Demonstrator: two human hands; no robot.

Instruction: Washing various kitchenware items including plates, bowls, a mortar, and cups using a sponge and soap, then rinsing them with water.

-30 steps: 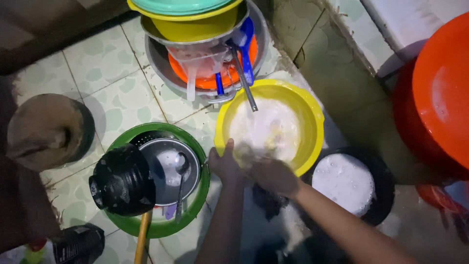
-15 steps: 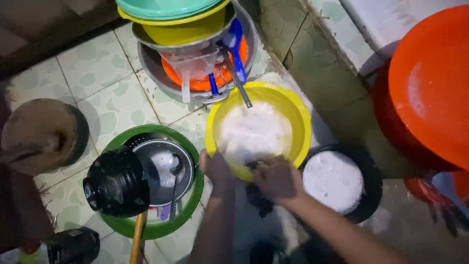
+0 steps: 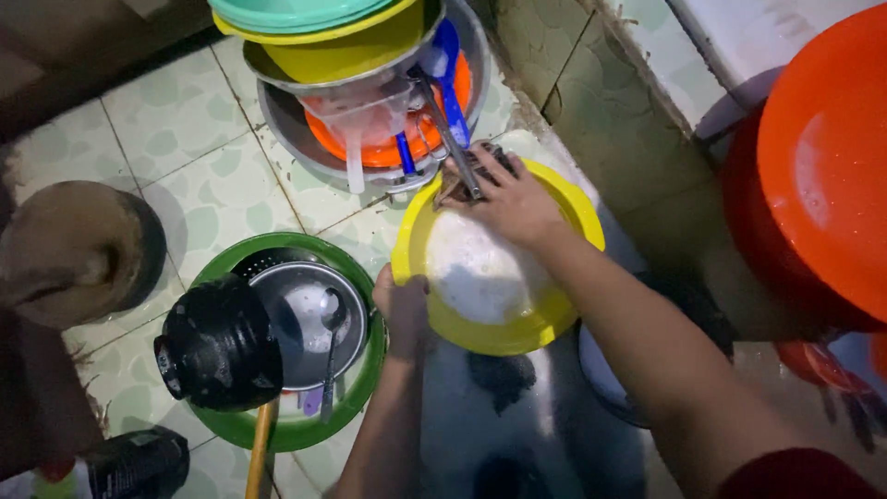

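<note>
Now the left hand (image 3: 404, 310) grips the near-left rim of the yellow basin (image 3: 499, 334), fingers curled over the edge, much as it did half a second ago. That basin sits on the wet floor, tilted a little, with white suds (image 3: 480, 268) inside. Left of it, the green basin (image 3: 370, 356) holds a steel bowl (image 3: 300, 319) with a spoon (image 3: 337, 346) and a black pot (image 3: 222, 346); none of these has moved. The right hand (image 3: 508, 199) has left the near rim, where it was scrubbing, and now lies at the far rim, fingers closed on a dark scrubber (image 3: 462, 176). Its forearm now hides most of the foamy black pan (image 3: 601, 374). Beyond, stacked bowls (image 3: 342, 51) remain in place.
</note>
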